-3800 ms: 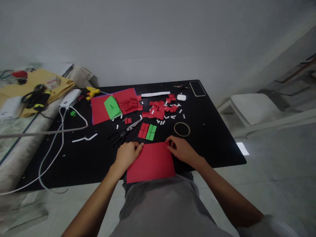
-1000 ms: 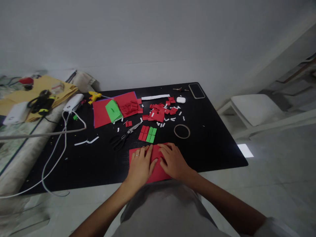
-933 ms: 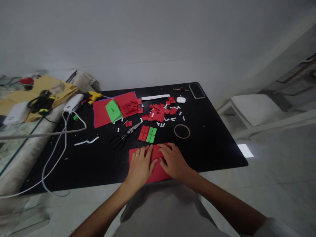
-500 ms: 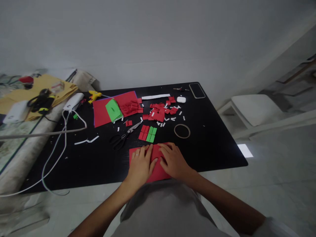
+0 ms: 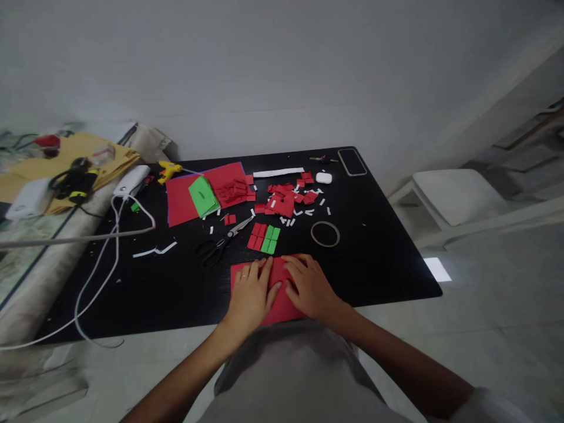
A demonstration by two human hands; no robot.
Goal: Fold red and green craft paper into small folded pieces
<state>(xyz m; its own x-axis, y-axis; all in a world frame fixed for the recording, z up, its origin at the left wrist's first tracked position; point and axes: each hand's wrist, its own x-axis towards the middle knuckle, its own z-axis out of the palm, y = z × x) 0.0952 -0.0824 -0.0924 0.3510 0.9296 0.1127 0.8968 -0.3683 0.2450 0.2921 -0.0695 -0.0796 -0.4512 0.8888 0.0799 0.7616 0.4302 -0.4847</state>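
A red sheet of paper (image 5: pixel 282 305) lies at the table's front edge, partly covered by both palms. My left hand (image 5: pixel 252 289) rests flat on its left half, fingers stretched forward, a ring on one finger. On the right half lies my right hand (image 5: pixel 309 284), fingers bent a little and spread on the paper. Both hands are open and grip nothing. Just beyond the sheet sit small folded red pieces (image 5: pixel 257 237) beside matching green pieces (image 5: pixel 270 239). Scissors (image 5: pixel 229 235) with black handles lie to their left, blades parted.
Red scraps (image 5: pixel 282 202) and white paper bits lie behind. A red sheet (image 5: pixel 178 202) bears green paper (image 5: pixel 204 197). Around stand a yellow glue gun (image 5: pixel 168 171), a ring-shaped band (image 5: pixel 325 234), a white case (image 5: pixel 324 177), a phone (image 5: pixel 352 162) and a white cable (image 5: pixel 117 235).
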